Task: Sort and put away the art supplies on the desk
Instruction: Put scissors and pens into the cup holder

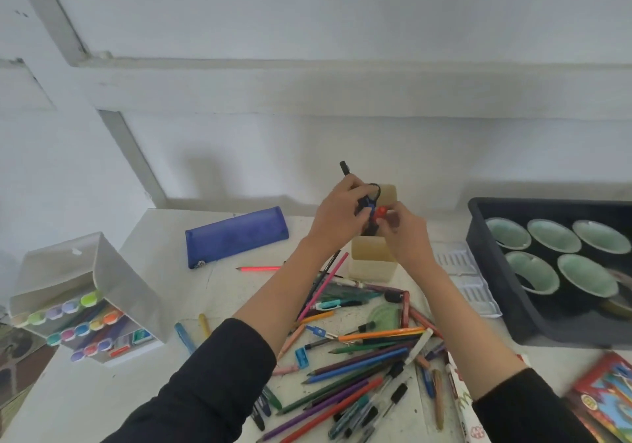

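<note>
both hands are raised over the beige pen holder at the far middle of the desk, likely so whatever they let go drops straight in. the left hand is curled round a small bunch of dark pens, gathered upright to go in together. the right hand pinches a red-capped pen against that bunch. the loose pencils and pens lie heaped near the person, unsorted. a blue pencil case lies far left and an open marker box stands left.
</note>
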Available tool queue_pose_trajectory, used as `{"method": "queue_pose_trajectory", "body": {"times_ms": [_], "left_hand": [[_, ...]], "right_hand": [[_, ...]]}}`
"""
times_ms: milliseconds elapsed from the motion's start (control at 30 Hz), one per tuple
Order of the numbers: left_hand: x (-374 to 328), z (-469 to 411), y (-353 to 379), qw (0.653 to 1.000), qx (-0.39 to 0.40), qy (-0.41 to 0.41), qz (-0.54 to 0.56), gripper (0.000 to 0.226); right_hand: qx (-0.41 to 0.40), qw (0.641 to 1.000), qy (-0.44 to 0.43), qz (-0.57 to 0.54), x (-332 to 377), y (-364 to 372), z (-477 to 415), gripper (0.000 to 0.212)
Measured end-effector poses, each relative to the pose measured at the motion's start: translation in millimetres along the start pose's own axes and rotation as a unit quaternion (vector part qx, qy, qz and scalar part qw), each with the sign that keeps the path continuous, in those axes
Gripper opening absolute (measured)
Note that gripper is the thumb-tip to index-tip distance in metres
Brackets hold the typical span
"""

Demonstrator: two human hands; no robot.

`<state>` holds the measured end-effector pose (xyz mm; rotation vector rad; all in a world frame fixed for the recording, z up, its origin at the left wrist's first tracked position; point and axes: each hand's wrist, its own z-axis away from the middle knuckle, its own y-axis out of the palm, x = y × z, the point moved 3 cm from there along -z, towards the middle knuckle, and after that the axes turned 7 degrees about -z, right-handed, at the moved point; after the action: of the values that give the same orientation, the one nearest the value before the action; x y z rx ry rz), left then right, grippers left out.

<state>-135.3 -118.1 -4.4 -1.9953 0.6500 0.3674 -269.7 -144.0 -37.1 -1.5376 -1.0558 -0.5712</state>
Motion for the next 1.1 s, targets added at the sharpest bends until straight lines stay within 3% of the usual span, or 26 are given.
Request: {"method": "queue_pose_trajectory", "body": {"times_ms": [267,433,667,833,967,1100], "left_hand": [[36.1,25.1,-9.9,0.995,-0.091,-0.029,0.016,0.024],[75.9,79.9,-24.8,0.991,-0.095,-0.098,0.004,0.030],[124.2,185.4,-56.7,0.962,-0.126,-0.230,-0.073,0.032],[122.5,247.9,-68.1,0.946,-0.109,-0.288,-0.104,0.025],[123.0,278.8,-68.0,0.937,-0.081,-0.299,-0.159,0.028],[121.6,290.1,-62.6,0.931,-0.043,-0.327,-0.155,0.038]], "right_hand": [[-0.033,0.999,-0.022,-0.010,-10.0,11.7,9.7,0.025],[-0.079,0.991,-0.108,0.004,-6.3,17.5,43.1,0.015],[0.173,0.973,-0.150,0.007,-2.0,87.0,85.2,0.016],[0.307,0.938,-0.152,0.052,16.8,132.3,108.2,0.035],[0.348,0.912,-0.149,0.159,28.0,157.9,117.2,0.048],[0.327,0.903,-0.163,0.224,33.3,165.6,116.8,0.036]]}}
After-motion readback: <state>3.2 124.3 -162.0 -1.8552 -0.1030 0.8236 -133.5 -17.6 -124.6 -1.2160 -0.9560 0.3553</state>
